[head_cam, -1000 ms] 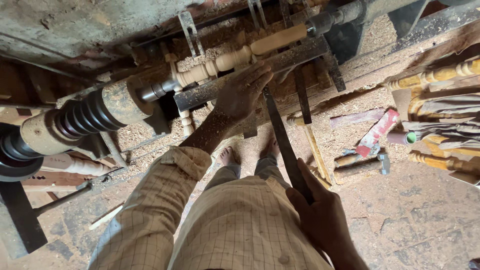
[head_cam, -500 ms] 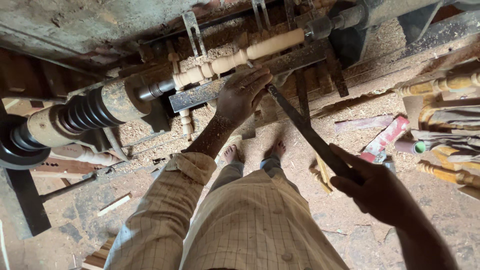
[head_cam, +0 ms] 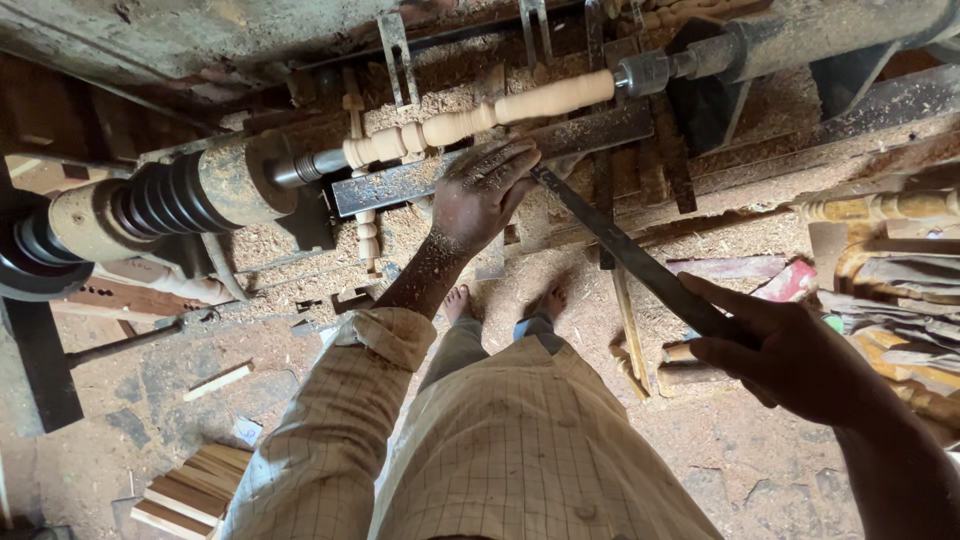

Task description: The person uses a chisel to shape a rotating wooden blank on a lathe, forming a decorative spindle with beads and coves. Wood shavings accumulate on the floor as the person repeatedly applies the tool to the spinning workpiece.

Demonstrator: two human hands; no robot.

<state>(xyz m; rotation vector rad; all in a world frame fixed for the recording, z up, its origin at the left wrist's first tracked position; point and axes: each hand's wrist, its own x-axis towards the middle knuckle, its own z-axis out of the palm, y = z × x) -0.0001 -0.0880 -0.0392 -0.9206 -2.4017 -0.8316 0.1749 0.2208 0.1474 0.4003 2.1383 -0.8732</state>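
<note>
Pale turned wooden spindle (head_cam: 500,108) sits mounted horizontally in the lathe between the ribbed dark pulley headstock (head_cam: 160,200) and the grey metal tailstock (head_cam: 740,50). Just below the spindle runs a flat rusty metal tool rest (head_cam: 400,185). Left hand (head_cam: 482,192), dusted with sawdust, lies fingers spread on the tool rest, pressing the tip of a long dark flat metal chisel (head_cam: 620,250). Right hand (head_cam: 790,355), well right of the spindle, is closed around the chisel's near end. Sawdust-covered floor (head_cam: 700,440) lies beneath.
</note>
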